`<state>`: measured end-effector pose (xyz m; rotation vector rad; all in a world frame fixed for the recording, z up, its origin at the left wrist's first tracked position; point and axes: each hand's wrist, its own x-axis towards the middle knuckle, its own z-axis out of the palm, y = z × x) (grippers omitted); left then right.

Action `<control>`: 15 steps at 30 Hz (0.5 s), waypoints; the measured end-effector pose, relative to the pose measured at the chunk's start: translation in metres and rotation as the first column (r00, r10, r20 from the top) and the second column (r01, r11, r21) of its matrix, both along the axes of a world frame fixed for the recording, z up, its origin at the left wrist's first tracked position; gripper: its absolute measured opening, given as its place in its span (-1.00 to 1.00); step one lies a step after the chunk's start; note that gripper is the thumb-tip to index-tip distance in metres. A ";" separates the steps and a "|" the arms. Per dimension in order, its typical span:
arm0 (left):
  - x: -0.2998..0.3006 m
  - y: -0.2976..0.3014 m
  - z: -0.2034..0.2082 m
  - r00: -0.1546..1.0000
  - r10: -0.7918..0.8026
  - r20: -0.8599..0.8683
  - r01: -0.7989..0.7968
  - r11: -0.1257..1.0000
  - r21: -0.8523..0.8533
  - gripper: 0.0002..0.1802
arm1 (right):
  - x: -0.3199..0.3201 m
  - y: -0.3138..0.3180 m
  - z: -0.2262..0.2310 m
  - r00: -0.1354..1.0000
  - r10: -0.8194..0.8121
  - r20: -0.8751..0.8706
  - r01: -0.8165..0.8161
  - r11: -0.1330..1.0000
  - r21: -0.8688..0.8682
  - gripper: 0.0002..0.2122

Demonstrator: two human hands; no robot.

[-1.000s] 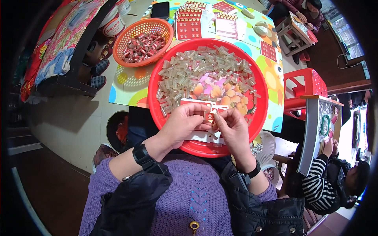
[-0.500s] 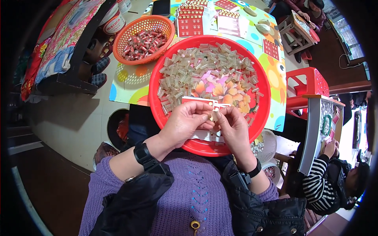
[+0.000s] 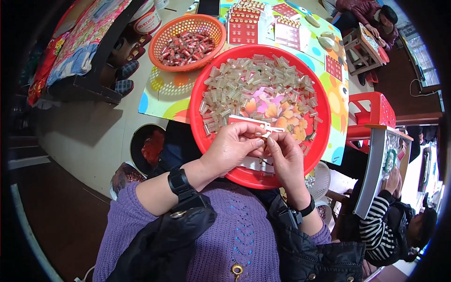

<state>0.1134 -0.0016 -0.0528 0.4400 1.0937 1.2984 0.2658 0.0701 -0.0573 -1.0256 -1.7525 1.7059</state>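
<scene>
Over the near side of a round red tray [image 3: 324,136], my two hands meet fingertip to fingertip. My left hand [image 3: 238,143] is closed, thumb against the fingers. Its fingertips and those of my right hand [image 3: 284,152] pinch a small pale piece [image 3: 266,135], mostly covered by the fingers, so its kind does not show. Under the hands lies a red and white card [image 3: 237,120], largely hidden by them. Heaped in the far and left part of the tray are many small clear plastic tubes [image 3: 225,89]; a flower print shows on its bottom.
An orange basket [image 3: 155,40] of small red-and-dark capped pieces stands beyond the tray, left. Red cards [image 3: 243,33] with gold round pieces are stacked at the far side. A red stool [image 3: 371,105] is at right. Two other people sit at right with small work trays.
The view has shifted slightly, so the tray and table sit further right in the picture. Both hands stay together over the tray, fingers still pinching with only small movements.
</scene>
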 end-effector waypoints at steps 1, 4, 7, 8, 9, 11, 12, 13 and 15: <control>0.000 0.000 0.000 1.000 0.002 0.022 -0.002 1.000 0.008 -0.73 | -0.001 0.000 0.000 1.000 0.008 0.000 -0.008 1.000 -0.001 -0.91; 0.002 -0.001 -0.001 0.997 0.031 0.072 -0.034 0.998 0.044 -0.73 | -0.005 0.001 0.000 0.999 0.028 0.044 -0.038 0.970 0.239 -0.92; 0.003 0.000 -0.003 0.995 0.036 0.090 -0.041 0.998 0.056 -0.73 | -0.005 0.001 0.001 0.997 0.038 0.063 -0.051 0.974 0.223 -0.93; 0.003 0.001 -0.004 0.996 0.025 0.083 -0.029 0.998 0.049 -0.73 | -0.005 0.001 0.001 0.997 0.039 0.072 -0.054 0.975 0.215 -0.93; 0.003 0.001 -0.004 0.997 0.013 0.075 -0.016 0.999 0.043 -0.73 | -0.005 0.001 0.002 0.996 0.045 0.074 -0.060 0.974 0.216 -0.93; 0.001 0.001 -0.005 0.997 0.010 0.076 -0.013 0.999 0.035 -0.75 | -0.004 0.001 0.002 0.993 0.053 0.106 -0.079 0.963 0.258 -0.93; 0.001 0.001 -0.005 0.997 0.002 0.075 -0.004 1.000 0.026 -0.76 | -0.003 0.000 0.002 0.991 0.053 0.123 -0.086 0.957 0.278 -0.93; 0.001 0.001 -0.006 0.997 -0.006 0.073 0.005 1.000 0.017 -0.77 | -0.004 0.000 0.003 0.991 0.053 0.126 -0.087 0.956 0.280 -0.93; 0.000 -0.001 -0.005 0.998 0.006 0.061 -0.007 1.000 0.010 -0.77 | -0.007 -0.002 0.004 0.989 -0.041 0.142 0.011 0.979 0.203 -0.93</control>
